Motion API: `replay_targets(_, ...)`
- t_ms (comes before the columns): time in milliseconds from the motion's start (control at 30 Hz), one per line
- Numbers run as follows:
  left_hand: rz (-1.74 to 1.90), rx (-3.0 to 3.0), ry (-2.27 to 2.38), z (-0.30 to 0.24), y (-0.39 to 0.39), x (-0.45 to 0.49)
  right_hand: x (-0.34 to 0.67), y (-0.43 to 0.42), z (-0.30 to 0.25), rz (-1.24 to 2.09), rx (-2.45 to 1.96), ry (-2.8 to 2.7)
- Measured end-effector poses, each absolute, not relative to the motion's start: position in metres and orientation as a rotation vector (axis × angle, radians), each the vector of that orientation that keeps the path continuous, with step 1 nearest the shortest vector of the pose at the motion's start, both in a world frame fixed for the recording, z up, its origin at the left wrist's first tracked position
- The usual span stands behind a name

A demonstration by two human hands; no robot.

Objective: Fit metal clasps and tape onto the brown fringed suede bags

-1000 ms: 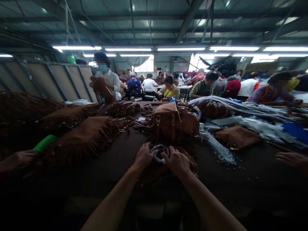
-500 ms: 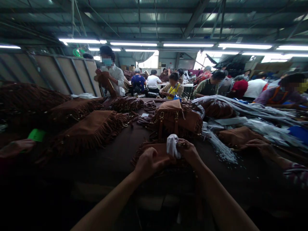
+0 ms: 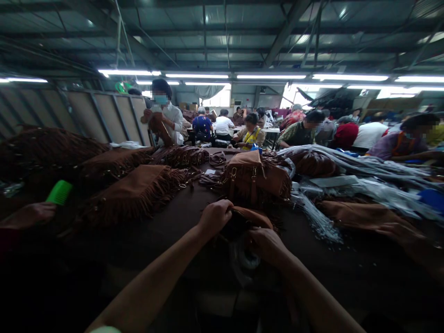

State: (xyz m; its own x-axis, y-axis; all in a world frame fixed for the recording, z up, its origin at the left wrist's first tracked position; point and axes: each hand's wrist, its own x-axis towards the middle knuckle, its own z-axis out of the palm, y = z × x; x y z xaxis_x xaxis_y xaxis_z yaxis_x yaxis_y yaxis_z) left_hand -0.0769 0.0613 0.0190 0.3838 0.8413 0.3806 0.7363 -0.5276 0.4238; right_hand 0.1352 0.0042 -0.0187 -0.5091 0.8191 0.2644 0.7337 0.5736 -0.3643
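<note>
A brown bag (image 3: 255,216) is between my hands at the table's near edge, its dark opening turned toward me. My left hand (image 3: 215,218) is closed on the left side of the opening. On the near right side of the same opening, my right hand (image 3: 266,244) has its fingers curled round the rim. Below the opening hangs whitish, translucent wrapping (image 3: 243,263), dim in the shadow; how it is attached is unclear. Just beyond stands another brown fringed bag (image 3: 267,178) with straps and gold-coloured buckles.
Fringed bags (image 3: 130,187) lie at left, near a co-worker's hand holding a green comb (image 3: 60,193). White strips (image 3: 347,159) and clear plastic (image 3: 385,189) pile up at right. A co-worker's hand (image 3: 398,231) rests by a brown bag (image 3: 367,215). Several people work behind.
The bag is now tipped open toward me. The white wrapping, earlier bunched above the bag by my right hand, now hangs below its opening. My left hand has moved up to the rim.
</note>
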Motion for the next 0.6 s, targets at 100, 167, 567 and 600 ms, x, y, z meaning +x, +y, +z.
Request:
replay_targets(100,0.739,2.559,1.273,0.015,0.059,-0.083,0.131,0.006,-0.023,0.238,-1.32,-2.374)
replay_targets(167,0.573,2.656,1.186,0.005,0.056,-0.089,0.132,0.007,-0.022,0.303,-1.271,-2.39)
replay_targets(567,0.57,2.563,1.545,-0.007,0.068,-0.073,0.126,-0.004,-0.013,0.309,-1.26,-2.475)
replay_targets(600,0.621,2.547,1.529,0.0,0.07,-0.073,0.124,-0.002,-0.016,0.283,-1.354,-2.418)
